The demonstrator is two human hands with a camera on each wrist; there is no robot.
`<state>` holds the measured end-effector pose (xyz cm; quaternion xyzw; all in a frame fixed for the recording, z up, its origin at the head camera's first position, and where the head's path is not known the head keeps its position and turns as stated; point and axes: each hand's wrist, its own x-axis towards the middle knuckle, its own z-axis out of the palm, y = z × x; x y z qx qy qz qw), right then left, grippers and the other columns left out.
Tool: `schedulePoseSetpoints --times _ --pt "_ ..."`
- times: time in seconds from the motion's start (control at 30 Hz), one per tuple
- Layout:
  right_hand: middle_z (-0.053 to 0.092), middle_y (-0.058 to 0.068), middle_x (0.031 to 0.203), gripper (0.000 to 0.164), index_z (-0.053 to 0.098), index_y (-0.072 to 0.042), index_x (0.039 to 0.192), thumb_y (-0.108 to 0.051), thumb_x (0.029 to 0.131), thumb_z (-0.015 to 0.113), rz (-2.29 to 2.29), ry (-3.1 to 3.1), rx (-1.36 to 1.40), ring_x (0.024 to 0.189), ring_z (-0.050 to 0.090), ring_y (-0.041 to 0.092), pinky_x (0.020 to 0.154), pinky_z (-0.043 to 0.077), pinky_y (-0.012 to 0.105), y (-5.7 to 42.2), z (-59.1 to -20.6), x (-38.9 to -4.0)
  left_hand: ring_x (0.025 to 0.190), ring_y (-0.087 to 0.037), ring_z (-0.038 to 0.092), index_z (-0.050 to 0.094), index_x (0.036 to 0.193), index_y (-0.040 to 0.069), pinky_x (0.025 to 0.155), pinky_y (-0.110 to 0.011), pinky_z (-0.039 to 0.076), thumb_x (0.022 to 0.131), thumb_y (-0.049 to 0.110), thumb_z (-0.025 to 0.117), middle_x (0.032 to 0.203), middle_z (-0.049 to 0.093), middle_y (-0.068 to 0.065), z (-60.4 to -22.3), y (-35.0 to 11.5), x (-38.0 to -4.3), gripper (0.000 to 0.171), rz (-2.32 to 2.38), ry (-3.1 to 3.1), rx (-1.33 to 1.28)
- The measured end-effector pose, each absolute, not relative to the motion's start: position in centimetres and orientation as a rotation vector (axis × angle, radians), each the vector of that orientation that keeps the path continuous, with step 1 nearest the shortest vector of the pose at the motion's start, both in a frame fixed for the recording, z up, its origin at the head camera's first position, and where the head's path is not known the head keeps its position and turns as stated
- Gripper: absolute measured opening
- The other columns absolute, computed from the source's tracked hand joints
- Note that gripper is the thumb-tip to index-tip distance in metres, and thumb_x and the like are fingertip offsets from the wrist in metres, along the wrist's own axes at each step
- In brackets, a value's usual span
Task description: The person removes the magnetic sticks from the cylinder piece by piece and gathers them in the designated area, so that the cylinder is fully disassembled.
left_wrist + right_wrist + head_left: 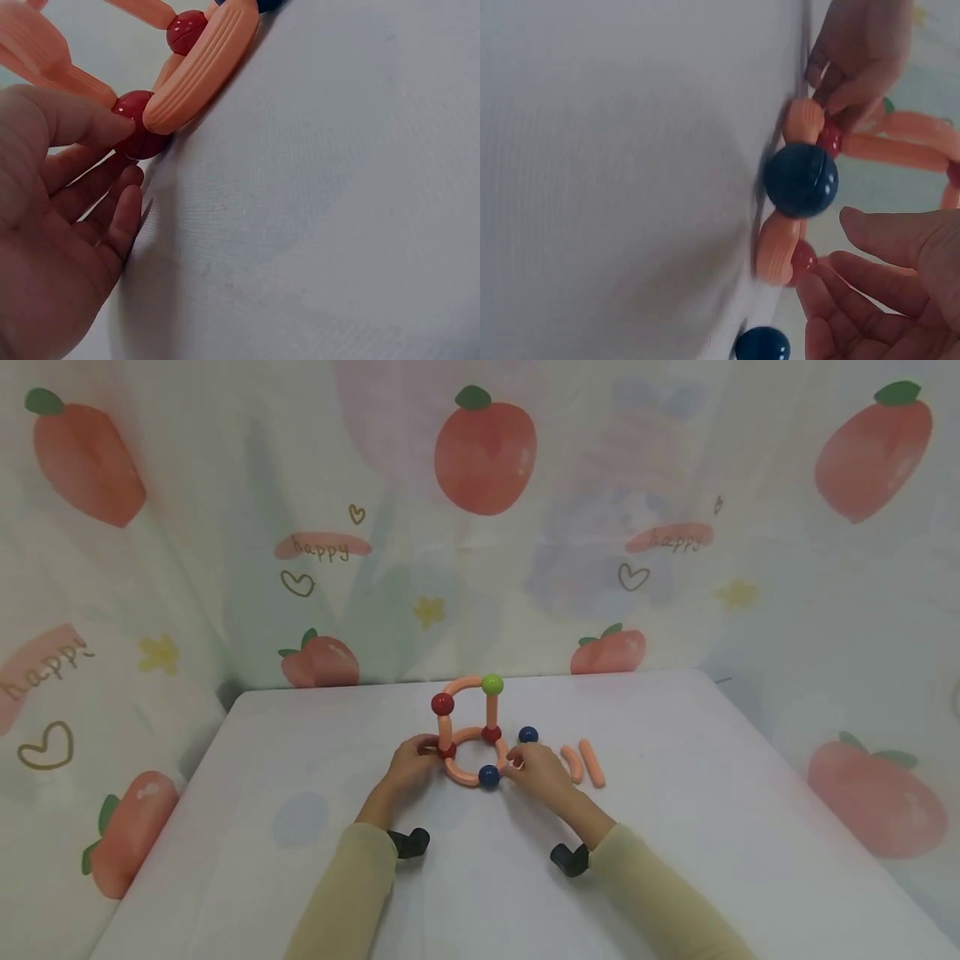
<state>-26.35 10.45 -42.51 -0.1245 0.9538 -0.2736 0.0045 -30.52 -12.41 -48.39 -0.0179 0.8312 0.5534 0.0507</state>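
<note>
A construction of orange rods and coloured balls stands on the table. Its base is a ring of curved rods (460, 776) joined by two red balls and a blue ball (489, 776). Two upright rods (492, 712) carry an upper red ball (442, 704) and a green ball (492, 684), linked by a curved rod (465, 682). My left hand (411, 765) pinches the base's left red ball (136, 107) between thumb and fingers. Beside the ring's right side is my right hand (543, 770), thumb apart from loosely bent fingers, with nothing between them; whether its fingertips touch the ring I cannot tell.
Behind the right hand lies a loose blue ball (528, 735). Farther right are a short curved rod (573, 764) and a straight rod (592, 763). A white cloth covers the table (675, 827), and a fruit-printed curtain (480, 585) hangs behind it.
</note>
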Motion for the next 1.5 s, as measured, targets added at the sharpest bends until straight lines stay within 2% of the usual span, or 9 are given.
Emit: schedulePoseSetpoints --times 0.13,0.37,0.53,0.67,0.93,1.13,1.3,1.5 --pt "0.059 0.004 0.082 0.023 0.067 -0.001 0.099 -0.017 0.082 0.069 -0.828 2.982 -0.477 0.072 0.053 0.015 0.065 0.047 0.029 8.9 -42.8 -25.9 0.099 -0.022 0.055 0.057 0.121 0.006 0.079 -0.035 0.047 0.08 0.006 0.066 0.113 0.059 -0.008 -48.2 -12.2 -30.4 0.042 1.672 2.567 -0.019" --pt "0.059 0.002 0.081 0.017 0.068 -0.004 0.092 -0.017 0.081 0.071 -0.7 3.064 -0.568 0.073 0.053 0.012 0.068 0.047 0.029 7.3 -43.7 -26.0 0.097 -0.021 0.055 0.058 0.121 0.007 0.081 -0.035 0.046 0.085 0.019 0.066 0.111 0.06 -0.007 -47.7 -12.3 -30.6 0.039 1.638 2.574 -0.036" --pt "0.058 0.002 0.084 0.018 0.068 -0.005 0.091 -0.018 0.08 0.072 -0.668 3.115 -0.599 0.075 0.054 0.013 0.068 0.047 0.03 7.0 -43.8 -26.2 0.098 -0.021 0.056 0.058 0.121 0.003 0.084 -0.035 0.046 0.085 0.016 0.066 0.111 0.061 -0.008 -47.1 -12.2 -30.3 0.039 1.637 2.602 -0.005" --pt "0.058 0.002 0.086 0.02 0.069 -0.005 0.094 -0.018 0.08 0.072 -0.664 3.094 -0.563 0.075 0.053 0.013 0.069 0.047 0.029 7.4 -43.8 -26.5 0.094 -0.021 0.057 0.06 0.117 0.002 0.082 -0.034 0.047 0.084 0.014 0.066 0.105 0.062 -0.007 -47.1 -12.1 -30.0 0.035 1.587 2.666 0.012" --pt "0.061 0.003 0.087 0.024 0.069 -0.003 0.1 -0.014 0.079 0.073 -0.706 3.045 -0.459 0.078 0.055 0.015 0.074 0.048 0.032 8.4 -43.6 -27.0 0.086 -0.018 0.053 0.065 0.105 0.008 0.079 -0.033 0.046 0.082 0.024 0.069 0.09 0.061 0.0 -46.6 -11.7 -28.6 0.028 1.336 2.819 0.088" --pt "0.063 0.005 0.092 0.021 0.069 -0.004 0.099 -0.011 0.079 0.072 -0.768 3.036 -0.457 0.08 0.056 0.015 0.072 0.048 0.032 8.9 -43.7 -27.1 0.077 -0.017 0.049 0.066 0.095 0.009 0.069 -0.031 0.043 0.082 0.025 0.07 0.079 0.057 0.002 -45.8 -11.7 -27.5 0.022 1.151 2.924 0.203" --pt "0.064 0.007 0.093 0.02 0.068 -0.002 0.098 -0.007 0.079 0.071 -0.832 3.037 -0.462 0.078 0.058 0.016 0.068 0.049 0.03 9.2 -43.8 -27.3 0.075 -0.015 0.05 0.067 0.095 0.01 0.067 -0.029 0.043 0.081 0.031 0.07 0.078 0.057 0.004 -45.8 -11.4 -26.7 0.026 1.075 2.966 0.215" --pt "0.065 0.01 0.096 0.021 0.067 0.001 0.1 -0.002 0.079 0.069 -0.906 3.04 -0.449 0.088 0.06 0.022 0.076 0.049 0.035 9.5 -44.0 -27.4 0.074 -0.014 0.051 0.066 0.091 0.012 0.066 -0.028 0.044 0.081 0.034 0.07 0.077 0.057 0.005 -46.2 -10.8 -26.0 0.025 1.042 3.005 0.21"
